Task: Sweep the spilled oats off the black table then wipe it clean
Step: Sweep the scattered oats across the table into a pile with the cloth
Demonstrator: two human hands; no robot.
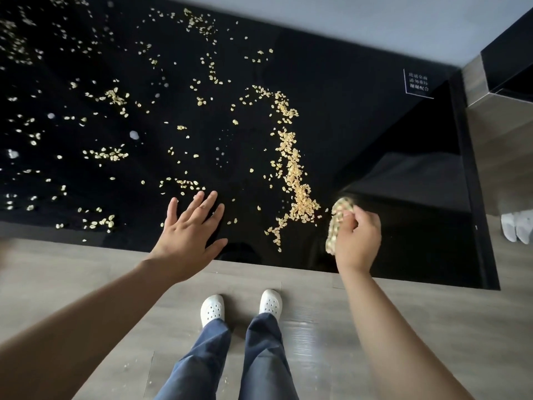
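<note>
- Sweeping step, and early days I'd say: oats [294,174] are all over the black table [331,82], with the thickest ridge at the person's 1 o'clock and loose scatter out to 10–11.
- Left hand [187,235] is spread with straight fingers, near the front edge at 12.
- Right hand [357,238] is curled round a blurry speckled wad [339,215] at 2 o'clock, just beside the ridge's near end. Cloth or oats, can't tell.
- Next up is probably dragging the ridge off the front edge. Wiping comes later.

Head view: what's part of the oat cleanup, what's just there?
Job: glossy black table; scattered pale oat flakes; open left hand; right hand gripping blurred oat-speckled clump.
Idle: white perforated clogs; white-lettered table sign; grey wood floor.
</note>
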